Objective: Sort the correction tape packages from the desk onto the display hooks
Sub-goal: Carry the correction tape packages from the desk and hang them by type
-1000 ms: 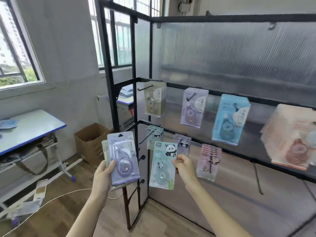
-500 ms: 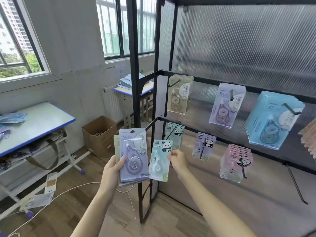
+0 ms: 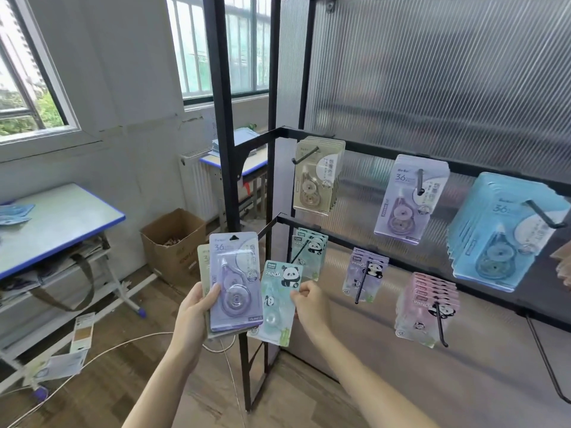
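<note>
My left hand (image 3: 194, 316) grips a small stack of correction tape packages, a purple one (image 3: 236, 281) in front and a beige one behind it. My right hand (image 3: 310, 305) pinches a green panda package (image 3: 278, 301) by its right edge, just below and left of the hook holding green panda packages (image 3: 309, 251). Other hooks on the black display rack (image 3: 222, 118) carry beige packages (image 3: 318, 177), purple packages (image 3: 408, 199), blue packages (image 3: 500, 233), purple panda packages (image 3: 364, 273) and pink panda packages (image 3: 426, 307).
A blue-edged desk (image 3: 58, 217) with a few packages stands at the left, a cardboard box (image 3: 173, 242) beside it. A white cable (image 3: 102, 353) and loose packages lie on the wooden floor. An empty hook (image 3: 547, 362) hangs at the lower right.
The view has shifted left and closer to the rack. My right hand with the green panda package has drawn nearer to the green panda hook. My left hand keeps its stack.
</note>
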### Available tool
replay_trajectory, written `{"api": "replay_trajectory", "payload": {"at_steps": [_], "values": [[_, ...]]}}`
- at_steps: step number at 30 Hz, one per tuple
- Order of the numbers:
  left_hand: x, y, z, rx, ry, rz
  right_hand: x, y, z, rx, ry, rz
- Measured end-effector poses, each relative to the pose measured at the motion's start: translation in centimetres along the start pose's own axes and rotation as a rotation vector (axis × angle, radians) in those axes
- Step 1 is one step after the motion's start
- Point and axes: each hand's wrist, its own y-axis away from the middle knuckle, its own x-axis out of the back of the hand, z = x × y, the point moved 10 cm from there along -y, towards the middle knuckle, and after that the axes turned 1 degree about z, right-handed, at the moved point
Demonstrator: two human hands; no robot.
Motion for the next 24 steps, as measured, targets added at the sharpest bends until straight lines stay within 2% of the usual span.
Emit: {"api": "replay_trajectory", "payload": {"at_steps": [4, 8, 12, 17, 24], "values": [[-0.2, -0.7, 0.3, -0.013, -0.006, 0.015, 0.0, 0.3, 0.5, 0.05, -0.015, -0.016], [-0.5, -1.3, 0.6, -0.019, -0.023, 0.022, -0.1, -0.7, 1.8, 0.008, -0.079, -0.004], [-0.8, -1.7, 0.5, -0.016, -0.033, 0.024, -0.6, -3.1, 2.9, -0.078, -0.064, 0.026], [-1.4, -1.5, 0.4, -0.001, -0.018, 0.014, 0.6, -7.6, 2.7, -0.199, -0.07, 0.174], [-1.9, -1.2, 0.9, -0.01, -0.007, -0.007, 1.5, -10.8, 4.3, -0.371, -0.111, 0.263]]}}
